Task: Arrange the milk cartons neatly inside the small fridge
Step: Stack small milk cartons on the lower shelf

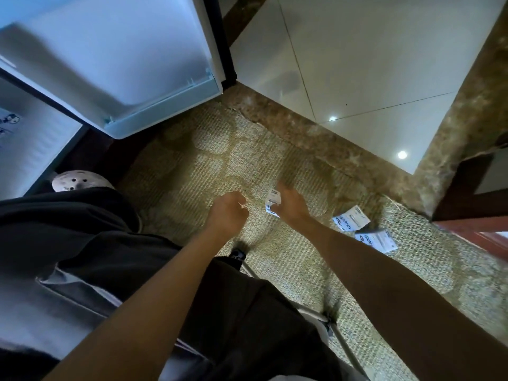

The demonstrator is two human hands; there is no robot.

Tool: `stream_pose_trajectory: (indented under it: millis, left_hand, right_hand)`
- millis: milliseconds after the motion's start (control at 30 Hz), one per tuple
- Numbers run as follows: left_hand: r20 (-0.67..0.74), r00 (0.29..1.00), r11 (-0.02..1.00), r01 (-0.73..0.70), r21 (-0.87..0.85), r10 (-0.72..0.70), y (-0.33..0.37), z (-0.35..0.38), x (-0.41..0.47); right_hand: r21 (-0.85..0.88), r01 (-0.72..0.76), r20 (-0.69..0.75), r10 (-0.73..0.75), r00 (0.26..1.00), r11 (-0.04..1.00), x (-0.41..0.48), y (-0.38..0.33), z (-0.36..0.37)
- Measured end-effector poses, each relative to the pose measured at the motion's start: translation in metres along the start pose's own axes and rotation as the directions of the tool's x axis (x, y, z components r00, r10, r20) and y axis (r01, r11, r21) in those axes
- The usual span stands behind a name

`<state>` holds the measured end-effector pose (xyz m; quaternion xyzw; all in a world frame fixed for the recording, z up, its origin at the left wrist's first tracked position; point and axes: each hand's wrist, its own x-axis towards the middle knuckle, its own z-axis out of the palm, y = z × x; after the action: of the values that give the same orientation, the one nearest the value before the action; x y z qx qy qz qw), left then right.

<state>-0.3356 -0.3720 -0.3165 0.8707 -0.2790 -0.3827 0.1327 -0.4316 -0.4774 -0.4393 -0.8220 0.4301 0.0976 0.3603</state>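
Right hand touches milk carton out from the fridge door, grip unclear; left hand curled, empty. Get a square hold before you lift.

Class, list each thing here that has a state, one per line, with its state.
Fridge door: open.
Left hand: fingers curled; whether it holds anything is unclear.
Right hand: grips the first milk carton, off the rug.
Second milk carton: lying on the rug.
Third milk carton: lying on the rug.
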Motion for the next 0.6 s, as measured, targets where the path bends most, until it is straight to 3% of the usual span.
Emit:
stream_pose_trajectory:
  millis: [133,400,533,600]
  left_hand:
    - [0.002,1.000,1.000,-0.031,-0.006,0.031,0.007,-0.007,-0.003]
    - [0.025,0.993,0.992,-0.113,-0.054,0.114,0.023,-0.025,-0.008]
    - [-0.011,0.989,0.989,-0.146,-0.024,0.145,0.027,-0.036,-0.008]
    - [0.024,0.985,0.985,-0.172,-0.002,0.172,0.029,-0.033,-0.011]
  right_hand:
    - [0.200,0.058,-0.042,-0.051,0.998,0.978,-0.013,-0.012,-0.018]
    - [0.402,0.386,-0.091,-0.383,0.919,0.831,-0.054,-0.055,-0.089]
    - [0.402,0.404,-0.056,-0.418,0.907,0.822,-0.067,-0.058,-0.102]
    - [0.429,0.308,0.017,-0.349,0.937,0.849,-0.071,-0.051,-0.102]
